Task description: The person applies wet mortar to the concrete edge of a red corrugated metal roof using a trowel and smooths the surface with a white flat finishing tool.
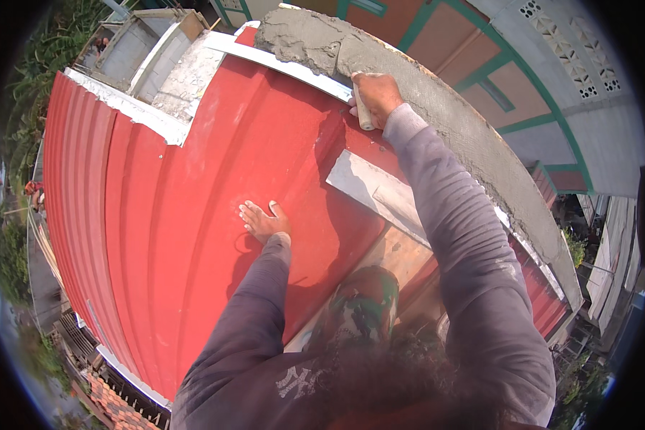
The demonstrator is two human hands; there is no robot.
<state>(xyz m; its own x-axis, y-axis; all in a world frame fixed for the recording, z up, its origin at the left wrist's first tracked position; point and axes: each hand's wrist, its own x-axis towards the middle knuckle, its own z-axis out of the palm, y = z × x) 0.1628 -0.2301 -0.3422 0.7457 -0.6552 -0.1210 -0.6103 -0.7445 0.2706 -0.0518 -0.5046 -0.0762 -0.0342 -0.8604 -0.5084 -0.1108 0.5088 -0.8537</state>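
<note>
My right hand (380, 97) is closed round the pale round handle of a trowel (365, 117). The trowel's blade I cannot make out behind my fingers and against the mortar. That hand is at the inner edge of a low wall topped with wet grey mortar (437, 93), rough at its far left end and smoother nearer me. With fingers spread, my left hand (265, 222) rests on the red ribbed metal roof (215, 179). Between my arms lies a grey-white plastering float (369, 183) with a handle on it, partly hidden by my right sleeve.
White flashing (287, 66) runs along the roof beside the mortared wall. A wooden plank (380, 254) is beneath my knee. Beyond the roof's far left corner is a block-walled opening (150, 54). A building with green-framed panels (480, 64) stands past the wall.
</note>
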